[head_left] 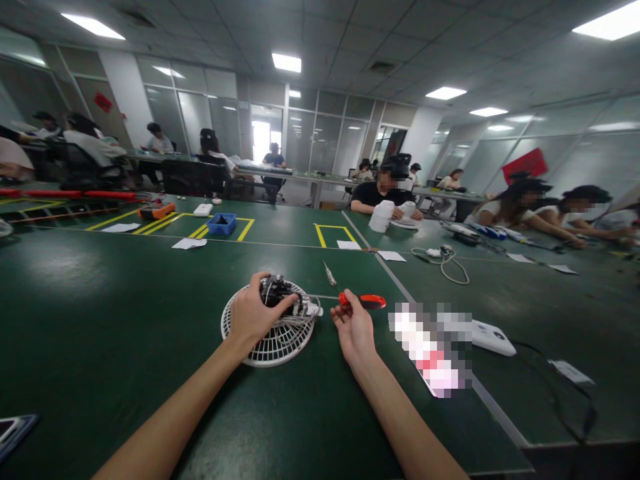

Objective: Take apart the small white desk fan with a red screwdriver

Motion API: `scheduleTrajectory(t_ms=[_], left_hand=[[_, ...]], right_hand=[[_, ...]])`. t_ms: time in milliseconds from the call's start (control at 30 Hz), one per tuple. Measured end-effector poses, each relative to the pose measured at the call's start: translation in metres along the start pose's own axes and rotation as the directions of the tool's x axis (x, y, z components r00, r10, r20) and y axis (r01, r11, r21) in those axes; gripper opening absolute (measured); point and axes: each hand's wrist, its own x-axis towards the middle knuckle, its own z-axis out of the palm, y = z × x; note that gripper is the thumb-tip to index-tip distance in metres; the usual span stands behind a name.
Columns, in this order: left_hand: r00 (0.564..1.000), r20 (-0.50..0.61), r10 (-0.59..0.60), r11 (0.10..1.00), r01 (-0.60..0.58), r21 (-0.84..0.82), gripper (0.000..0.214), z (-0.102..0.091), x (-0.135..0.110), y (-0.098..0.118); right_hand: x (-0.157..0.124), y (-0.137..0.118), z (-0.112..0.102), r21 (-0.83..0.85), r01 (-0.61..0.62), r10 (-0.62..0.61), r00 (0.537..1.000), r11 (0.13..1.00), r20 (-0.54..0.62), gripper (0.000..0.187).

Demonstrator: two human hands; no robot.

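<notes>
A white round fan grille (pixel 280 340) lies flat on the green table (pixel 125 313) in front of me. On it sits a black fan motor (pixel 278 291) with white wiring. My left hand (pixel 255 313) is closed over the motor and holds it down on the grille. My right hand (pixel 354 325) grips a screwdriver with a red handle (pixel 364 301); its thin shaft points left and its tip touches the white part at the motor's right side. A second small screwdriver (pixel 329 274) lies loose on the table just behind.
A white device (pixel 493 337) with a black cable lies to my right, beside a blurred-out patch. Behind are a white cable coil (pixel 443 257), paper slips, a blue bin (pixel 221 223) and yellow floor-tape boxes. Several people work at tables across and to the right.
</notes>
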Motion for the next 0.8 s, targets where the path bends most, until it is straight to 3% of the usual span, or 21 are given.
scheduleTrajectory(t_ms=[267, 500, 667, 800], left_hand=[[1.000, -0.010, -0.013, 1.000, 0.013, -0.002, 0.075, -0.0001, 0.0004, -0.0025], [0.999, -0.022, 0.034, 0.999, -0.034, 0.013, 0.074, 0.0008, 0.0002, -0.0027], [0.996, -0.029, 0.086, 0.996, -0.085, 0.034, 0.071, 0.0011, 0.0000, -0.0029], [0.990, -0.041, 0.132, 0.990, -0.130, 0.046, 0.068, 0.0007, -0.0006, -0.0031]], right_hand=[[0.0070, -0.0027, -0.0033, 0.105, 0.047, -0.055, 0.996, 0.993, 0.073, 0.030], [0.0036, -0.0057, 0.0003, 0.162, -0.066, 0.052, 0.995, 0.985, 0.088, 0.021], [0.0059, -0.0053, -0.0009, 0.107, -0.153, 0.148, 0.988, 0.982, 0.050, 0.017], [0.0101, -0.0073, -0.0019, 0.111, -0.141, 0.133, 0.988, 0.984, 0.078, 0.019]])
